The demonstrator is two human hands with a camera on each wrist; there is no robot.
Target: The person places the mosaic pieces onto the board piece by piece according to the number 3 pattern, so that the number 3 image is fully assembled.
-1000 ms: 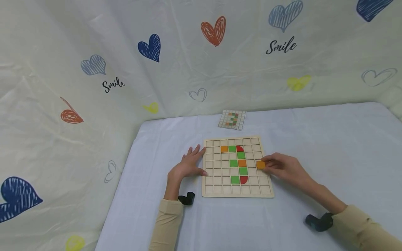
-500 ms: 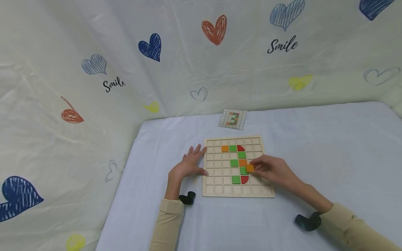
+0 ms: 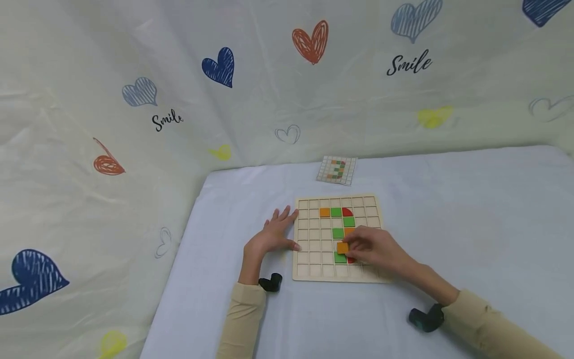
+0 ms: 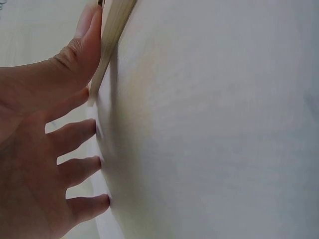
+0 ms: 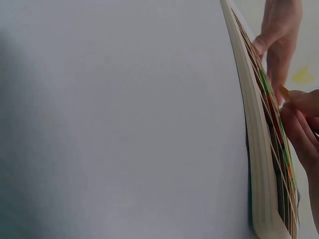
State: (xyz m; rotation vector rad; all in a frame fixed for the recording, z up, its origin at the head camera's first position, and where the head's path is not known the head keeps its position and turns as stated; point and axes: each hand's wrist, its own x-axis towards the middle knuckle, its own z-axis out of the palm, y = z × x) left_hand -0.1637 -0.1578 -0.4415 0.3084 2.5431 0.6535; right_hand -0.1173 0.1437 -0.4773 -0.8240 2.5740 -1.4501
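A wooden grid board (image 3: pixel 309 272) lies on the table with green, orange and red tiles set in several cells. My right hand (image 3: pixel 376 247) pinches an orange square tile (image 3: pixel 343 248) over the board's lower middle, just above a green tile (image 3: pixel 340 258). It covers part of the red quarter-round tile (image 3: pixel 351 260) and the cells to the right. In the right wrist view the orange tile (image 5: pixel 283 91) sits tilted between thumb and fingers. My left hand (image 3: pixel 271 237) rests at the board's left edge with fingers spread; thumb (image 4: pixel 88 45) touches the board's side in the left wrist view.
Behind the board lies a small pattern card (image 3: pixel 337 170) printed with a coloured grid figure. A white cloth covers the table (image 3: pixel 251 199). A curtain with hearts (image 3: pixel 310 42) hangs at the back and left. Black wrist devices (image 3: pixel 426 318) are on both arms.
My right hand has carried the orange tile leftward from the board's right edge to its lower middle. The left hand keeps its place at the left edge; the view has shifted slightly.
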